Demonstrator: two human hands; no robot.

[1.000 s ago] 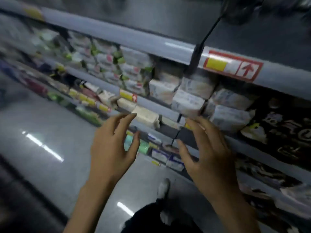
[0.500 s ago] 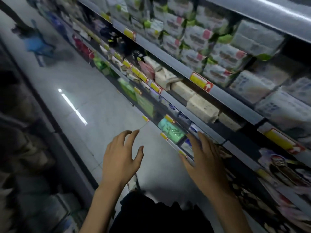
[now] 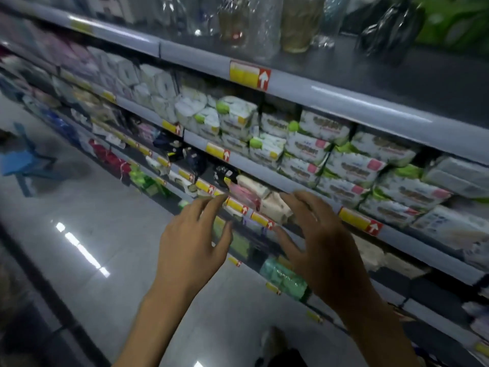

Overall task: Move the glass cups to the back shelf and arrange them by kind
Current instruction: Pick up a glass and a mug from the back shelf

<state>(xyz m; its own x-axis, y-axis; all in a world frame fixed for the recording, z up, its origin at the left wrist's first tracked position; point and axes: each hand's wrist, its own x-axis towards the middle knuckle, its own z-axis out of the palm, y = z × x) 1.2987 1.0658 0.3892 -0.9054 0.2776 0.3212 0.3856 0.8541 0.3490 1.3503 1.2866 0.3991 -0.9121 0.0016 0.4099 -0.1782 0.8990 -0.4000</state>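
Several glass cups [image 3: 234,21] wrapped in clear plastic stand blurred on the top shelf [image 3: 330,94] at the upper middle of the view. My left hand [image 3: 193,242] hovers in front of the lower shelves with fingers spread and holds nothing. To its right my right hand [image 3: 320,245] is raised the same way, fingers loosely bent and empty. Both hands are well below the cups and touch no shelf item.
Shelves of white and green tissue packs [image 3: 304,149] run along the right. Yellow price tags [image 3: 250,75] mark the shelf rails. A grey tiled aisle floor [image 3: 92,221] lies on the left, with a blue stool [image 3: 23,160] at the far left.
The view has tilted up, bringing the top shelf with the wrapped glass cups into sight. Both hands have risen and stay empty.
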